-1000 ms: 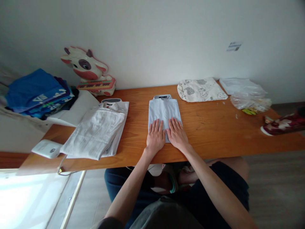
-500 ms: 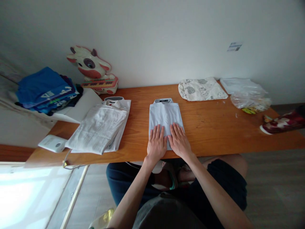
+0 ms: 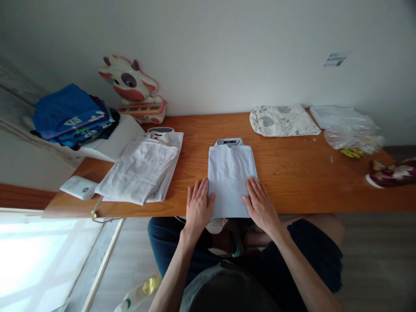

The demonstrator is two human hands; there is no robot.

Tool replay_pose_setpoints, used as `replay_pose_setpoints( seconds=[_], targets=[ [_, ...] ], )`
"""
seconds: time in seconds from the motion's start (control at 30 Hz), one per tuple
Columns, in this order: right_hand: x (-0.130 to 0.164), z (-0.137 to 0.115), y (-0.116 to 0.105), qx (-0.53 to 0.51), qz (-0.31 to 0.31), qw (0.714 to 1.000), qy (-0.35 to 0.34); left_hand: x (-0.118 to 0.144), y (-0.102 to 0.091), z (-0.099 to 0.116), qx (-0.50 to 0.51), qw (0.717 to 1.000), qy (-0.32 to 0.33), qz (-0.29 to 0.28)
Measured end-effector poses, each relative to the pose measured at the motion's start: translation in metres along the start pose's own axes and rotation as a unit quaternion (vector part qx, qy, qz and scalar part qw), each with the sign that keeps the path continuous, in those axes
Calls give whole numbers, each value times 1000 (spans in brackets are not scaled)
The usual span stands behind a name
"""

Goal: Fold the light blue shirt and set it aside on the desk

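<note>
A light blue shirt (image 3: 231,177), folded into a neat rectangle, lies flat in front of me with its collar pointing away. Its lower end reaches the table's near edge. My left hand (image 3: 198,206) rests along the shirt's left side, fingers stretched out on the wood and thumb at the fabric. On the other side my right hand (image 3: 261,203) lies flat, its fingertips and thumb touching the shirt's right edge. Neither hand grips anything. To the left, a stack of folded white shirts (image 3: 139,167) sits on the table.
The wooden table (image 3: 292,182) holds a white device (image 3: 78,187) with a cable, a cow-shaped toy keyboard (image 3: 136,91), a patterned cloth bag (image 3: 282,121), a clear plastic bag (image 3: 354,138) and a dark red shoe (image 3: 390,173). Blue clothes (image 3: 73,117) lie on a white box (image 3: 121,141).
My hands have moved apart from the middle of the shirt to its two sides. The shirt now lies nearer the table's front edge. The camera view has shifted slightly.
</note>
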State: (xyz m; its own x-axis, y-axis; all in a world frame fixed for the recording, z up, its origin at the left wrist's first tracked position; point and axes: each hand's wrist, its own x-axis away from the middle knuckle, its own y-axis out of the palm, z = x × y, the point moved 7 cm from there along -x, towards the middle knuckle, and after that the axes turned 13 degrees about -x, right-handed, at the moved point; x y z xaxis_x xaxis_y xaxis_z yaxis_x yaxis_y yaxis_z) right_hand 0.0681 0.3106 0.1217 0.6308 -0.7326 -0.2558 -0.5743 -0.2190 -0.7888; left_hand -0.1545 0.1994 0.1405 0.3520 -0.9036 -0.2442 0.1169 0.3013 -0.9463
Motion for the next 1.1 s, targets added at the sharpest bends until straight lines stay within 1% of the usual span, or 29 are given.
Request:
replay_pose_setpoints(
  seconds=[0.07, 0.13, 0.2, 0.27, 0.33, 0.4, 0.43, 0.47, 0.5, 0.53, 0.63, 0.7, 0.77, 0.87, 0.97, 1.1],
  targets=[
    [13, 10, -19, -32, 38, 998, 24, 8, -12, -30, 21, 999, -24, 15],
    [38, 19, -39, -87, 95, 990, 61, 25, -26, -52, 66, 996, -51, 37],
    [70, 28, -49, -157, 135, 971, 118, 49, -37, -63, 98, 989, -89, 59],
    [102, 38, -44, -242, 147, 939, 194, 75, -40, -65, 128, 978, -148, 72],
    [124, 45, -28, -331, 141, 893, 271, 96, -30, -61, 200, 953, -223, 55],
    [133, 51, -10, -405, 130, 845, 325, 107, -9, -50, 309, 909, -278, 6],
    [134, 53, -2, -430, 124, 826, 343, 109, 1, -44, 357, 887, -293, -20],
    [132, 55, 3, -448, 118, 812, 354, 109, 10, -38, 390, 870, -298, -41],
    [128, 56, 8, -460, 112, 805, 359, 107, 16, -34, 406, 863, -297, -58],
    [124, 57, 10, -467, 104, 802, 358, 105, 20, -31, 407, 862, -291, -72],
    [115, 57, 13, -487, 87, 797, 346, 99, 26, -28, 390, 875, -264, -114],
    [113, 56, 13, -503, 87, 788, 344, 98, 29, -27, 405, 865, -260, -143],
    [114, 53, 12, -507, 96, 786, 340, 100, 33, -26, 436, 845, -270, -153],
    [115, 48, 9, -500, 116, 793, 327, 104, 38, -23, 466, 826, -286, -139],
    [118, 44, 6, -481, 134, 807, 316, 111, 42, -18, 483, 818, -294, -109],
    [126, 49, 3, -449, 159, 828, 295, 125, 48, -9, 514, 801, -296, -81]
  ],
)
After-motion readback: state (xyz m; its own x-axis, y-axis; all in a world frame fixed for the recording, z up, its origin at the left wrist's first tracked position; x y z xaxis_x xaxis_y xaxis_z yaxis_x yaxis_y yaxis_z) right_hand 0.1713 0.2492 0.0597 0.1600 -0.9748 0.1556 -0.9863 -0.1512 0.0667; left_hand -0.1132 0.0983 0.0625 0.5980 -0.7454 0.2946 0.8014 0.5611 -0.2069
